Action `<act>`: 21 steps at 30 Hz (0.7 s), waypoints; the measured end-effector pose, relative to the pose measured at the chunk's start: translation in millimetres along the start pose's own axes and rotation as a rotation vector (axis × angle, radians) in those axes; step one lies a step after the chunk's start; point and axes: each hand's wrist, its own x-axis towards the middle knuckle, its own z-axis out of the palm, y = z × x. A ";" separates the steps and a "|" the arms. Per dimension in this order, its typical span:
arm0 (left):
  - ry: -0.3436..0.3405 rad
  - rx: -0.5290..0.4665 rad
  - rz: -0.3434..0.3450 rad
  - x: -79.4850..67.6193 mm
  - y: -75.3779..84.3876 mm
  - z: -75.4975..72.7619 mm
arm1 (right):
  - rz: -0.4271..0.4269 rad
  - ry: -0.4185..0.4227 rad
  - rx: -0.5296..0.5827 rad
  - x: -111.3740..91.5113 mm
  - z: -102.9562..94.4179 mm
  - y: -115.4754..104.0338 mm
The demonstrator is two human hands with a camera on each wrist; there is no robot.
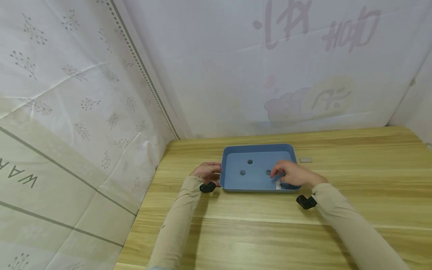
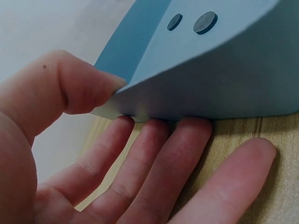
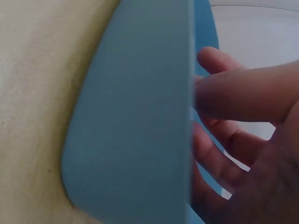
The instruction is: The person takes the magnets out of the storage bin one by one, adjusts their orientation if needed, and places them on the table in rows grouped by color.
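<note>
Blue tray (image 1: 258, 180) gripped at left end by L hand (image 1: 206, 171). R hand (image 1: 293, 173) at tray's right end, fingers bent; grip on pale piece (image 1: 278, 185), in tray, can't be told. Tray best held steady, discs (image 1: 250, 161) in tray unbumped.

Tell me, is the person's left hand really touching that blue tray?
Touching. The left wrist view shows it: the left hand has its thumb tip against the blue tray at the rim, three fingertips meeting its lower edge.
</note>
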 end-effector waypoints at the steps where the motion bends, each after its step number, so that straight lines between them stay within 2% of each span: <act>1: 0.002 0.001 0.002 -0.8 0.2 0.3 | -0.002 -0.004 -0.015 0.8 1.8 1.3; 8: -0.002 -0.002 0.003 -2.5 0.8 1.2 | -0.034 -0.026 -0.112 3.9 9.7 6.7; 21: 0.004 0.002 0.005 -4.0 0.7 2.3 | 0.028 -0.084 -0.163 4.6 10.0 -1.6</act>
